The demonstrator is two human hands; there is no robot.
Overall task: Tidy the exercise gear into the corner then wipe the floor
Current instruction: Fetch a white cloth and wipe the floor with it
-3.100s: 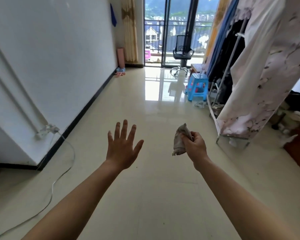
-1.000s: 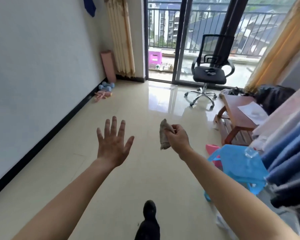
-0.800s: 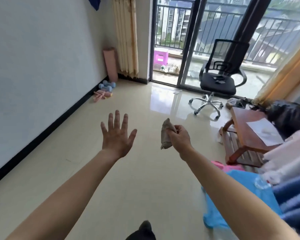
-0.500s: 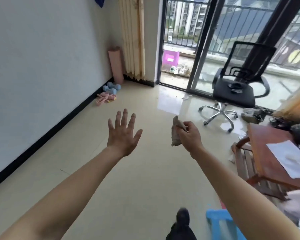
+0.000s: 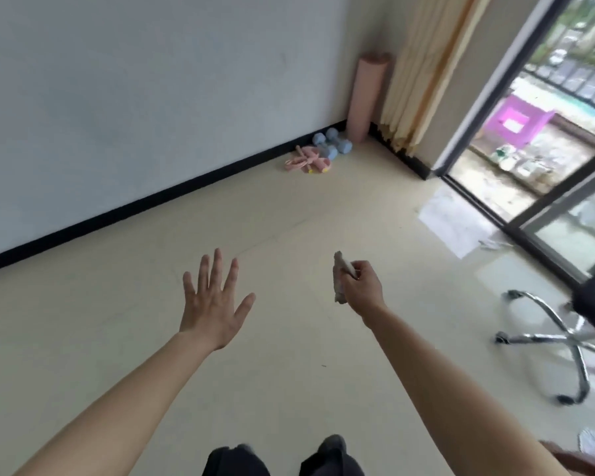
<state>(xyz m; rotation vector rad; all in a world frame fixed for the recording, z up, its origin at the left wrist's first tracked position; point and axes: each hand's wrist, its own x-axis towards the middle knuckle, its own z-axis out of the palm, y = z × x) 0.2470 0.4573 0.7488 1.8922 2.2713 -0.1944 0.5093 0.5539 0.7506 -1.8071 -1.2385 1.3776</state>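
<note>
My right hand (image 5: 363, 291) is held out over the cream floor (image 5: 289, 338), shut on a crumpled grey cloth (image 5: 340, 277) that hangs from my fingers. To its left my left hand (image 5: 213, 304) hovers with the fingers spread and nothing in it. Far ahead in the corner, a rolled pink mat (image 5: 366, 94) stands upright against the wall. Two blue dumbbells (image 5: 332, 144) lie at its foot, and a pink skipping rope (image 5: 308, 161) lies bunched beside them by the black skirting.
A black office chair with a chrome star base (image 5: 564, 341) stands at the right. Behind it is a sliding glass door (image 5: 543, 187) with a balcony and a purple stool (image 5: 519, 121) beyond. A cream curtain (image 5: 423, 70) hangs by the corner. My dark shoes (image 5: 282, 458) show below.
I have walked down the room and the view has turned left and down toward the corner. The gear looks nearer. The wooden table has left the view. Both hands keep their pose.
</note>
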